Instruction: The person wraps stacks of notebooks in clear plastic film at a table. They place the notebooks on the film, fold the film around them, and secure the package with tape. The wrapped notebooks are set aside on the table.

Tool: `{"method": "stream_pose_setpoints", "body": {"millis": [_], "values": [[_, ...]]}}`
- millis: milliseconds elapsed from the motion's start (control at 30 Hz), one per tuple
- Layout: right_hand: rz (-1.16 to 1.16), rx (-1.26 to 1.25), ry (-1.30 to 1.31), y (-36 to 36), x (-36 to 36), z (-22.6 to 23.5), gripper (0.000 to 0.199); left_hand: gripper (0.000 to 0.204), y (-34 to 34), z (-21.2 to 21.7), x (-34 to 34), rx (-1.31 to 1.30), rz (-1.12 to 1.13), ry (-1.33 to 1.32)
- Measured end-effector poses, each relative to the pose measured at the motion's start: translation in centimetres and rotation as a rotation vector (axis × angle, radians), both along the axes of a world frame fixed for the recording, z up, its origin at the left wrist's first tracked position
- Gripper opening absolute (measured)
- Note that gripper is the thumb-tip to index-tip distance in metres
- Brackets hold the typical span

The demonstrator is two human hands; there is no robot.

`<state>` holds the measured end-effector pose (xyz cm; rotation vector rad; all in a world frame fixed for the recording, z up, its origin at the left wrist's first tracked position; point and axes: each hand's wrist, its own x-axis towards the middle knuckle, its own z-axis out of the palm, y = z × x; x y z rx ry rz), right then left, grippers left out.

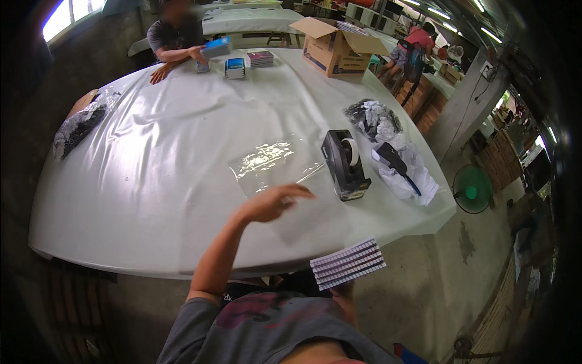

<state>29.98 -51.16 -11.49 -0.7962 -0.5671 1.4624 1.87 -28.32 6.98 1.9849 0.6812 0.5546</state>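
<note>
My left hand [271,203] reaches over the table with its fingers stretched to the right, slightly blurred and holding nothing. Just beyond it a clear plastic bag [251,168] lies flat and shiny on the white cover. Low at the right, off the table's near edge, my right hand [344,291] grips a stack of spiral-bound notebooks [348,265], their rows of white bindings facing up. Most of that hand is hidden beneath the stack. A black tape dispenser [344,167] with a roll of tape stands right of the bag.
Crumpled plastic [373,118] and a black-handled tool [393,159] on white plastic lie right of the dispenser. Across the table, a person [176,36] handles blue packs [215,47]. Nearby are notebook stacks [259,59] and an open carton [333,51]. A green fan [471,191] stands right.
</note>
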Motion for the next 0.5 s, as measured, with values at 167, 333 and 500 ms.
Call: {"method": "stream_pose_setpoints", "body": {"millis": [167,333,500], "values": [[0.014,-0.087,-0.130,0.6,-1.0,3.9,0.071,0.065,0.4,-9.5,-2.4,0.304,0.389,0.766],[-0.022,0.021,-0.571,1.7,1.2,-3.0,0.052,0.072,-3.8,-3.3,1.8,0.119,0.481,1.131],[-0.045,0.026,-0.657,1.2,-1.2,2.8,0.051,0.075,-4.5,-5.6,0.3,0.125,0.612,1.032]]}}
